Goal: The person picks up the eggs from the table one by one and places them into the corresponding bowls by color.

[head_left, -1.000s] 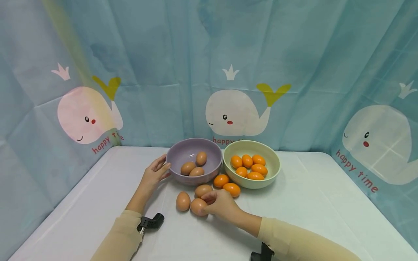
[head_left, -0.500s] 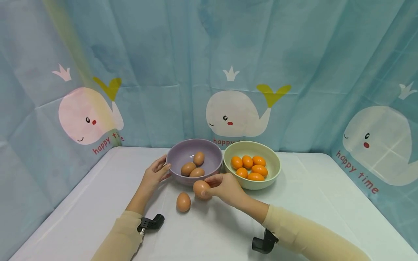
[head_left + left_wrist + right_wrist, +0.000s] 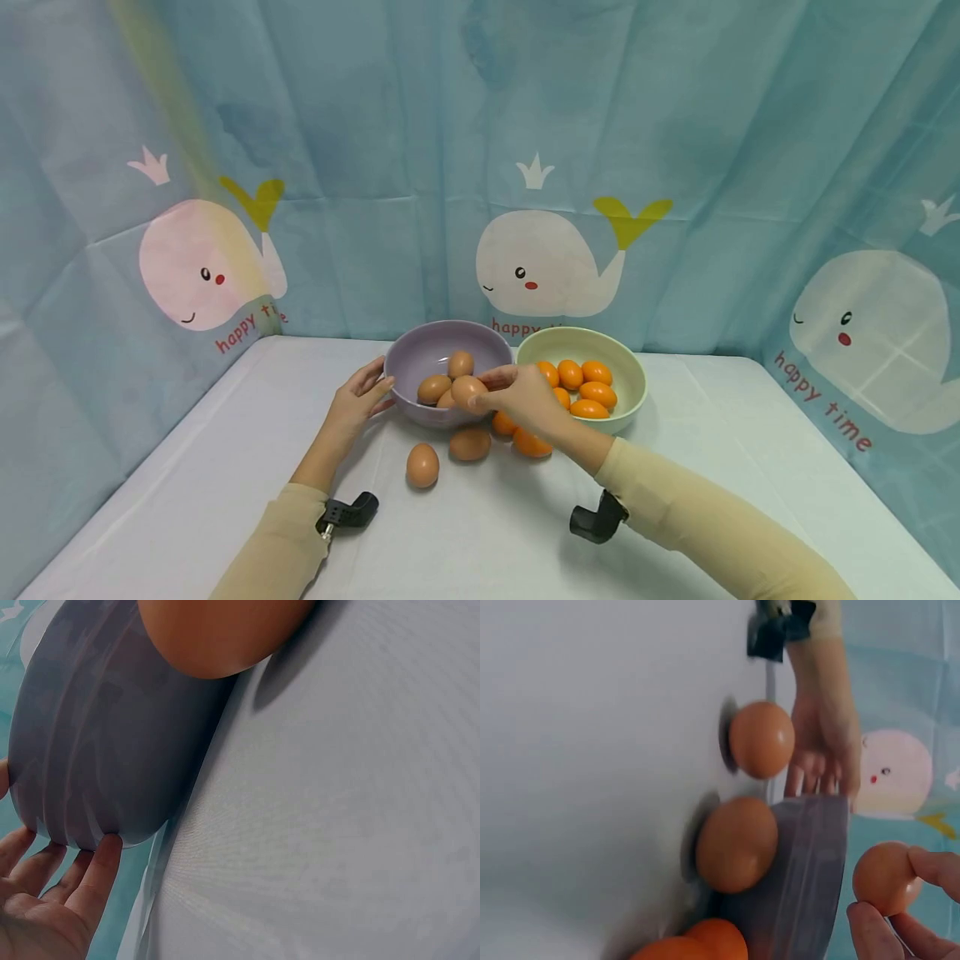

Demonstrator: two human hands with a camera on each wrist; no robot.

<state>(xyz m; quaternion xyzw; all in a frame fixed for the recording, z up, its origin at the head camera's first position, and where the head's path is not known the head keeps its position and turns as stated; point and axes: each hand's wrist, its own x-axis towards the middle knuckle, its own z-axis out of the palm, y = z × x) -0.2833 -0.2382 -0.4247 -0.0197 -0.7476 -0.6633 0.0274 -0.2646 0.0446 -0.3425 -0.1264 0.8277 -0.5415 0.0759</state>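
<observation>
My right hand (image 3: 528, 404) pinches a brown egg (image 3: 468, 393) between thumb and fingertips, over the near right part of the purple bowl (image 3: 397, 358). That egg (image 3: 885, 877) also shows in the right wrist view, beside the bowl's rim. Three brown eggs lie inside the bowl, one partly hidden by the held one. My left hand (image 3: 356, 404) rests its extended fingers against the bowl's left outer side; the left wrist view shows the fingertips (image 3: 109, 844) touching the wall. In front of the bowl, a brown egg (image 3: 423, 465) and another egg (image 3: 470, 445) lie on the table.
A pale green bowl (image 3: 633, 392) stands close to the purple bowl's right, holding several glossy orange oval fruits (image 3: 597, 395). Two more orange fruits (image 3: 532, 443) lie on the white table (image 3: 675, 500) under my right wrist. A blue whale-print curtain (image 3: 420, 250) hangs behind.
My right hand picked up an egg from the table in front and raised it away from me, to above the purple bowl's near side. The left hand has stayed at the bowl.
</observation>
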